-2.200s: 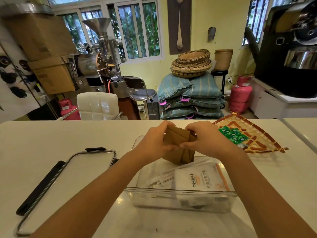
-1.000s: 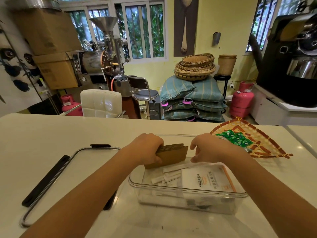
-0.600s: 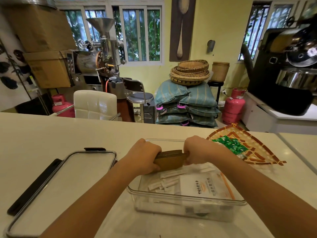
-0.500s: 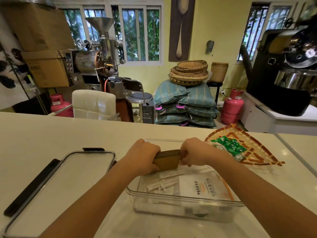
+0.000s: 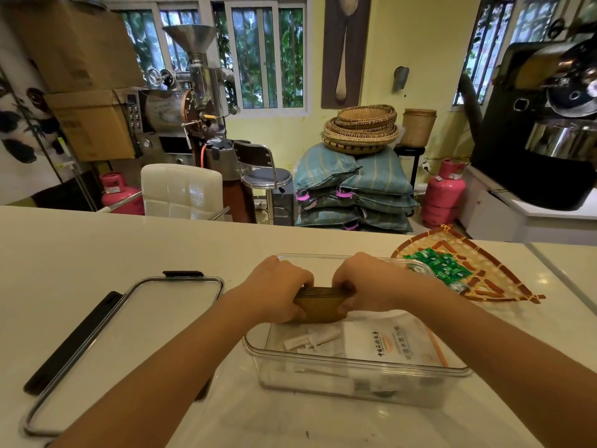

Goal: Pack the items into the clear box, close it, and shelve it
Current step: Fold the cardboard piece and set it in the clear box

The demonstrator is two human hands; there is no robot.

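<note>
A clear plastic box (image 5: 358, 362) stands open on the white counter in front of me. Inside lie a white printed pouch (image 5: 392, 345) and small white sachets (image 5: 311, 339). My left hand (image 5: 277, 286) and my right hand (image 5: 365, 281) both grip a stack of brown cardboard sleeves (image 5: 321, 302), held upright on edge inside the far left part of the box. The box lid (image 5: 129, 337), clear with black clips, lies flat on the counter to the left.
A woven bamboo tray (image 5: 494, 286) with several green packets (image 5: 441, 265) sits on the counter at the right, just behind the box. Beyond the counter stand a white chair (image 5: 182, 190), sacks, baskets, gas cylinders and roasting machines.
Both hands have lowered the brown sleeve stack from above the box down into its far left part. My right hand has closed back onto the stack.
</note>
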